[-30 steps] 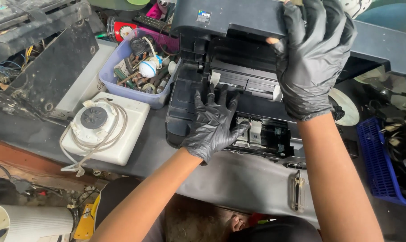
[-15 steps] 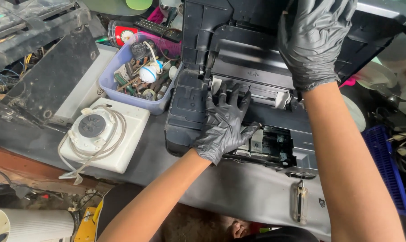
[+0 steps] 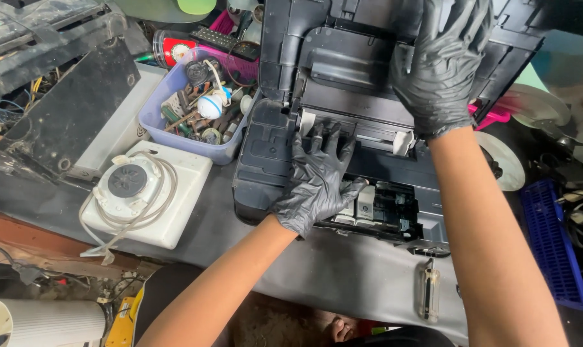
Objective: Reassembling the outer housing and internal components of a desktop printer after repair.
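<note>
A black printer [image 3: 265, 160] lies opened on the grey workbench, its lid [image 3: 343, 38] tilted up at the back. My left hand [image 3: 317, 183], in a black glove, rests flat inside the open body, fingers spread over the white-tabbed bar and the ink cartridge carriage [image 3: 384, 209]. My right hand [image 3: 442, 61], also gloved, presses on the raised lid's underside and holds it up. A clear-handled screwdriver [image 3: 428, 292] lies on the bench in front of the printer, near my right forearm.
A lilac bin [image 3: 175, 128] of small parts stands left of the printer. A white device wrapped in its cord [image 3: 143, 193] sits in front of it. A blue crate [image 3: 555, 250] is at the right edge, black panels [image 3: 66, 103] at the left.
My right hand has pushed the lid further up and back, opening the printer wider. My left hand stayed inside the body, sliding slightly toward the bar.
</note>
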